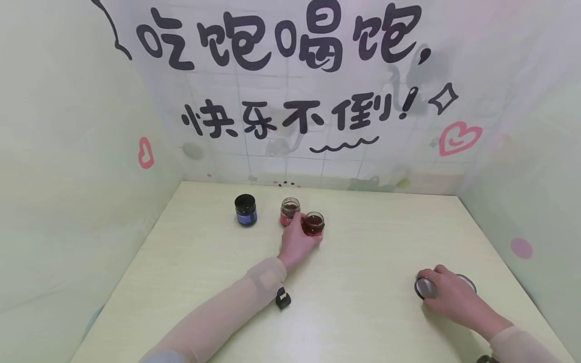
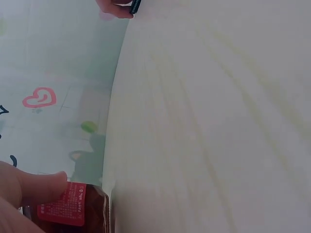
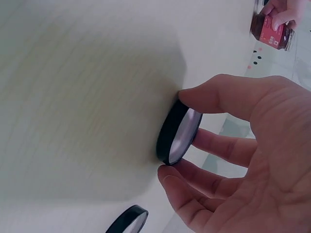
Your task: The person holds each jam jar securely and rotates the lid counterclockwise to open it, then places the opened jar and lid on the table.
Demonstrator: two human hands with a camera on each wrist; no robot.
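Near the back of the table, my left hand (image 1: 298, 244) grips an uncovered glass jar (image 1: 314, 225) with dark red contents. Its red label (image 2: 63, 206) shows in the left wrist view, with the thumb across it. Touching or almost touching on its left is a second open jar (image 1: 289, 210) with a red label. At the right, my right hand (image 1: 456, 298) pinches a black-rimmed jar lid (image 3: 179, 133) between thumb and fingers, its pale inner side showing. Another lid (image 3: 130, 221) lies on the table close by, partly hidden behind the right hand in the head view.
A dark jar (image 1: 246, 210) with a blue label and a black lid stands at the back left. The pale table (image 1: 363, 322) meets printed cloth walls (image 1: 290, 161) at the back and both sides.
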